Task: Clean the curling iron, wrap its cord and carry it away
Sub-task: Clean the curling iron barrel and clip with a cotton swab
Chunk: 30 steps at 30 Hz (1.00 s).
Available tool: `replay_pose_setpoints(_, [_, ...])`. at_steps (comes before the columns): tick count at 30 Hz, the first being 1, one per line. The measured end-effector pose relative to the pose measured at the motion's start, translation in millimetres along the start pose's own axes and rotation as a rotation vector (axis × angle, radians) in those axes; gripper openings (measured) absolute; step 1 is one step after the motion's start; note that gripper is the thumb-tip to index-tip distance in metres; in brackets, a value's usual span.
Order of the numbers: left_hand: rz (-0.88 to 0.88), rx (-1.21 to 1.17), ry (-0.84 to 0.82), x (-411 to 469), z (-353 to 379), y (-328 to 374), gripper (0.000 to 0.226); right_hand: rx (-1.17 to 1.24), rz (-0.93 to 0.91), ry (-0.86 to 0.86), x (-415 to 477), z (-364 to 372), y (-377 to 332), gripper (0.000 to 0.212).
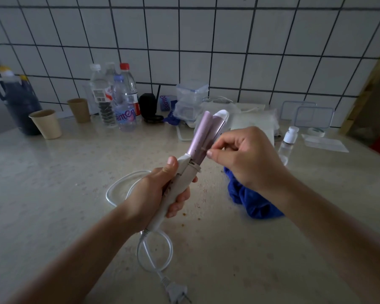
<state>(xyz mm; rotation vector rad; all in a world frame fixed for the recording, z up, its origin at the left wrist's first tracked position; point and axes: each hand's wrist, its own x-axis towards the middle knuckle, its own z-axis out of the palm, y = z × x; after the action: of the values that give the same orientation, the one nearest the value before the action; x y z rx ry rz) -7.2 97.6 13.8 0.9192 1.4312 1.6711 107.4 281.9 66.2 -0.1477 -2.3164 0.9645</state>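
Note:
My left hand grips the white handle of the curling iron, holding it tilted up and away over the counter. Its pink barrels and white tip point toward the wall. My right hand has thumb and fingers pinched together against the pink barrel near its base; what it pinches is too small to tell. The white cord hangs from the handle, loops on the counter and ends in a plug near the front edge. A crumpled blue cloth lies under my right wrist.
A shallow clear tray sits behind my left hand. Along the tiled wall stand plastic bottles, two paper cups, a dark jug, clear containers, lids and a small white bottle. Brown crumbs dot the counter.

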Motion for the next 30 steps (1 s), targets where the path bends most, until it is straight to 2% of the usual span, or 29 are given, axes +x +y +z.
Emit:
replay_pose_setpoints(4, [0.089, 0.126, 0.024, -0.6, 2.1, -2.4, 0.073, 0.004, 0.019, 0.205, 10.4, -23.4, 2.8, 0.023])
replay_pose_setpoints(11, [0.22, 0.341, 0.124, 0.5, 0.1, -6.6, 0.061, -0.014, 0.007, -0.025, -4.4, 7.3, 0.3, 0.02])
replay_pose_setpoints(17, [0.284, 0.415, 0.141, 0.0, 2.0, -3.7, 0.062, -0.003, 0.02, 0.185, 8.9, -19.3, 2.8, 0.014])
replay_pose_setpoints(22, [0.33, 0.495, 0.18, -1.2, 0.3, -1.7, 0.064, 0.016, 0.058, -0.008, -2.1, 5.3, 1.4, 0.016])
replay_pose_setpoints(26, [0.353, 0.507, 0.189, -0.6, 1.1, 0.4, 0.066, 0.071, 0.027, 0.09, 3.1, -0.5, 0.7, 0.01])
replay_pose_setpoints(30, [0.355, 0.481, 0.187, -0.1, 2.6, 0.1, 0.062, 0.078, 0.033, 0.12, 7.1, -11.4, -4.5, 0.021])
